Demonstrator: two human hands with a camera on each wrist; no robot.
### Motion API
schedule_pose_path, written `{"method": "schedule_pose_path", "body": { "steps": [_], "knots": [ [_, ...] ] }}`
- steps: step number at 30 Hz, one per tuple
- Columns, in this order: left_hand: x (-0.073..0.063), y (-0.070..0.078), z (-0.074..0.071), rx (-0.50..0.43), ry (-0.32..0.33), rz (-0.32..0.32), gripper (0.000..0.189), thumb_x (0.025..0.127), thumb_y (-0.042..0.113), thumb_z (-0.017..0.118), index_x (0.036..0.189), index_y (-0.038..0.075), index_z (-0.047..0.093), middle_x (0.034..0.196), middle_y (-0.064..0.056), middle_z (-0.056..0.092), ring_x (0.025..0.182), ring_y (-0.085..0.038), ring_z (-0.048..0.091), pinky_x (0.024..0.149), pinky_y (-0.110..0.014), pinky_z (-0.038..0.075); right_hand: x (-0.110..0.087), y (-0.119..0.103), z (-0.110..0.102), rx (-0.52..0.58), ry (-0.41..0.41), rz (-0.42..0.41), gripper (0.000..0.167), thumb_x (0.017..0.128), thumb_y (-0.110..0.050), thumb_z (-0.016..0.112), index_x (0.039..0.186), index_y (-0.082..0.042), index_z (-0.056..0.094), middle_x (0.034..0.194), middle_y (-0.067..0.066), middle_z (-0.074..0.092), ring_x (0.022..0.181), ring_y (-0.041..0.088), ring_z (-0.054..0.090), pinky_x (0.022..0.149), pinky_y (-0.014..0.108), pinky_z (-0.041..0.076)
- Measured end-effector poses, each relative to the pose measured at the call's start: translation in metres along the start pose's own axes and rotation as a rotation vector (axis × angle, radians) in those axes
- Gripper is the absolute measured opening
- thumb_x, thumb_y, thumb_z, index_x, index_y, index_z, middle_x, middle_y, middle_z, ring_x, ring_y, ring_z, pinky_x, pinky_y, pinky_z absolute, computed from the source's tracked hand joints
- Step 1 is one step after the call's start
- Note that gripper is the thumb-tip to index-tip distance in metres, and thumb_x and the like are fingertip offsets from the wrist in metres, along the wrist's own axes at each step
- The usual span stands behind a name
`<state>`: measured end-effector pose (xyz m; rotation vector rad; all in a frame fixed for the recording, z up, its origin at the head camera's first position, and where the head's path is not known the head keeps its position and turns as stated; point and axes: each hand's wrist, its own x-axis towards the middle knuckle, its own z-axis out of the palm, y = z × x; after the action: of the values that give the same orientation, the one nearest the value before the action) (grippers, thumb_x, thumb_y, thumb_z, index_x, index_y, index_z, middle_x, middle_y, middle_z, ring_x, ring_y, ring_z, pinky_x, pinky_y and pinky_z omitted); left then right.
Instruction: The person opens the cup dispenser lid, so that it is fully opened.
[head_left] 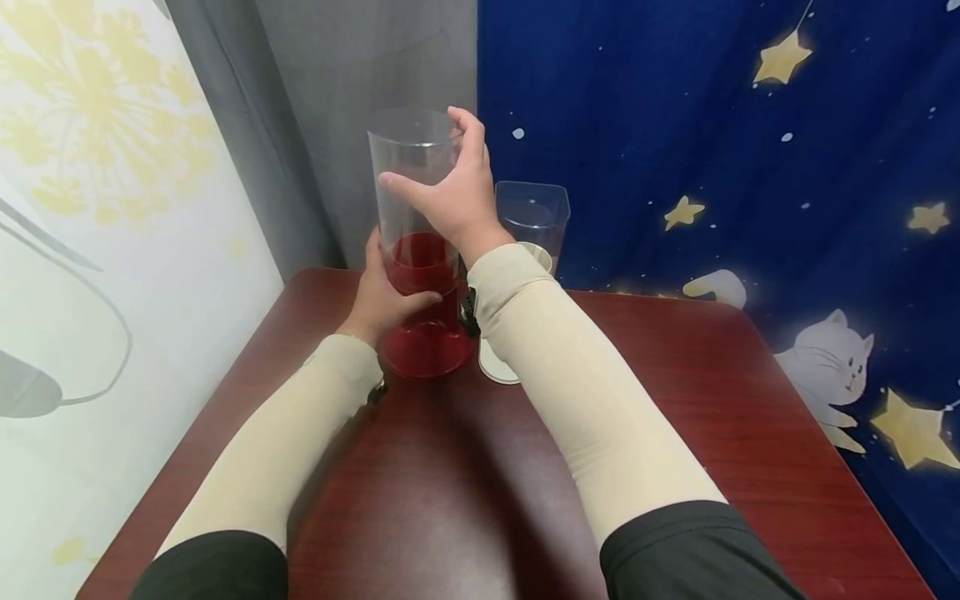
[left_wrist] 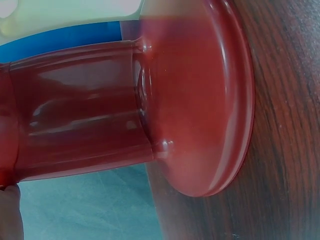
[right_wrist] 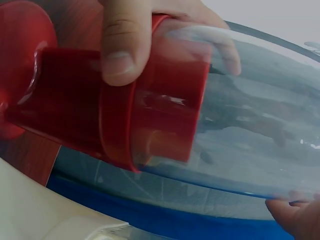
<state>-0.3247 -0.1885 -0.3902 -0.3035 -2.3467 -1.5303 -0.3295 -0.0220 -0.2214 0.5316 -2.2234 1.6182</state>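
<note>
Left hand (head_left: 381,298) grips red base (head_left: 427,350); right hand (head_left: 459,198) grips clear cylinder (head_left: 416,157) up top. Tilting it right could unseat it or hit the square container (head_left: 551,215).

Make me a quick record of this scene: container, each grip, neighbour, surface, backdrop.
Container: clear cylinder, lower end around the neck of a red base
Left grip: holds the red base's upper part
Right grip: holds the clear cylinder near its top
Neighbour: second clear container, partly hidden behind the right sleeve
Surface: reddish table
Backdrop: starry blue cloth
</note>
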Motion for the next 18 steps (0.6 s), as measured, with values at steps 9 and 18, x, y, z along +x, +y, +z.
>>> {"method": "schedule_pose_path", "body": {
  "steps": [9, 18],
  "knots": [
    [0.0003, -0.0010, 0.0007, -0.006, 0.000, 0.002, 0.129, 0.074, 0.039, 0.097, 0.162, 0.051, 0.003, 0.157, -0.002, 0.048, 0.144, -0.023, 0.048, 0.115, -0.053, 0.048, -0.0045, 0.0022, 0.0020, 0.001, -0.039, 0.039, 0.127, 0.070, -0.044, 0.096, 0.163, -0.047, 0.009, 0.169, -0.007, 0.030, 0.153, 0.003, 0.031, 0.118, 0.039, 0.045],
    [-0.0008, -0.0015, 0.0003, -0.006, 0.005, -0.001, 0.130, 0.074, 0.038, 0.097, 0.163, 0.050, 0.003, 0.159, -0.003, 0.046, 0.146, -0.024, 0.047, 0.116, -0.054, 0.047, -0.0055, 0.0019, 0.0026, 0.018, -0.033, 0.018, 0.113, 0.074, -0.040, 0.095, 0.158, -0.038, 0.020, 0.164, -0.003, 0.039, 0.149, 0.007, 0.039, 0.117, 0.031, 0.046]
  ]
}}
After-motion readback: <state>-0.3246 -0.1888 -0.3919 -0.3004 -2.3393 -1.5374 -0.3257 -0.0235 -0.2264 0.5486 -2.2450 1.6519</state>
